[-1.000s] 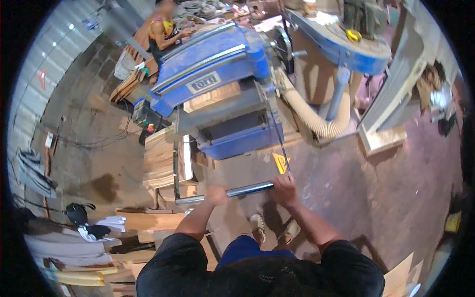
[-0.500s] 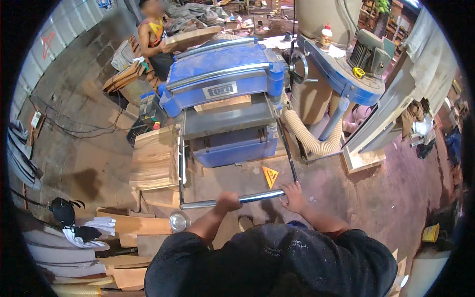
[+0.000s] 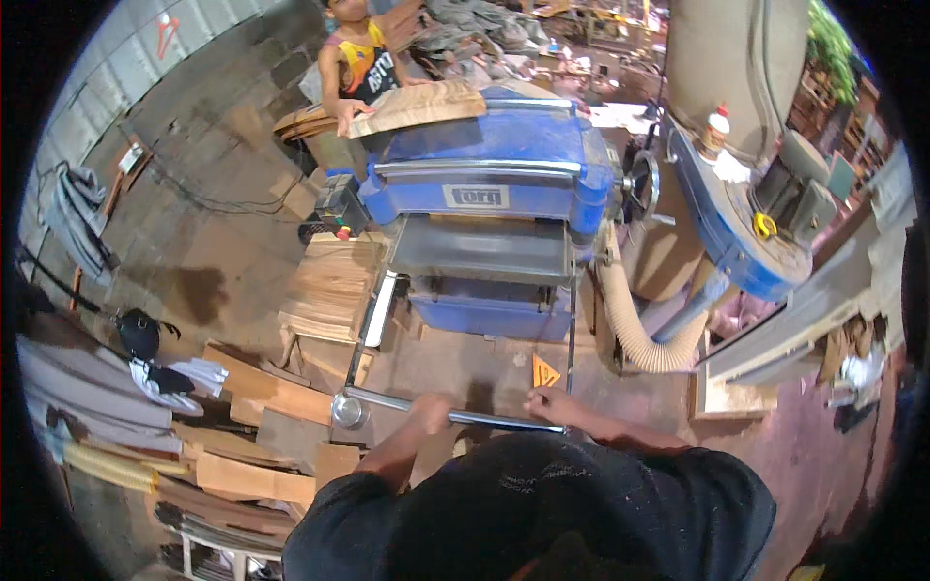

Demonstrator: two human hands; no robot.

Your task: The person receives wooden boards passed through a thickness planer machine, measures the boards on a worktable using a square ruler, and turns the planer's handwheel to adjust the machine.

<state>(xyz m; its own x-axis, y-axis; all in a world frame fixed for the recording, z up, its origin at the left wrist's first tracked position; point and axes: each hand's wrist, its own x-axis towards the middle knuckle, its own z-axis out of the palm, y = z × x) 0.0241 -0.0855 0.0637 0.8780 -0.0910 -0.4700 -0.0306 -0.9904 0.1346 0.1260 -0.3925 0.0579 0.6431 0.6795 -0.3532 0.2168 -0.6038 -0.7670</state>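
A bright metal roller bar (image 3: pixel 494 420) crosses the front of the blue thickness planer (image 3: pixel 484 140). My left hand (image 3: pixel 430 412) is closed around the bar, left of its middle. Just beyond the bar's right part is my right hand (image 3: pixel 556 406), its fingers curled; whether anything is inside them is hidden. An orange triangular square (image 3: pixel 544 372) lies on the floor past that hand. At the planer's far left, a co-worker's hand (image 3: pixel 351 114) holds a thick wooden board (image 3: pixel 421 108) that rests over the machine's top. The planer's grey metal bed (image 3: pixel 481 250) is bare.
Stacked boards (image 3: pixel 331 290) stand left of the planer, and more planks (image 3: pixel 254 479) lie at lower left. A round metal tin (image 3: pixel 350 411) sits by the bar's left end. On the right, a ribbed hose (image 3: pixel 635 329) runs below a blue machine (image 3: pixel 746 232) bearing a glue bottle (image 3: pixel 715 131).
The co-worker's board has come right and nearer, over the planer's top. My right hand has shifted left along the bar and its fingers have curled. My view has turned left.
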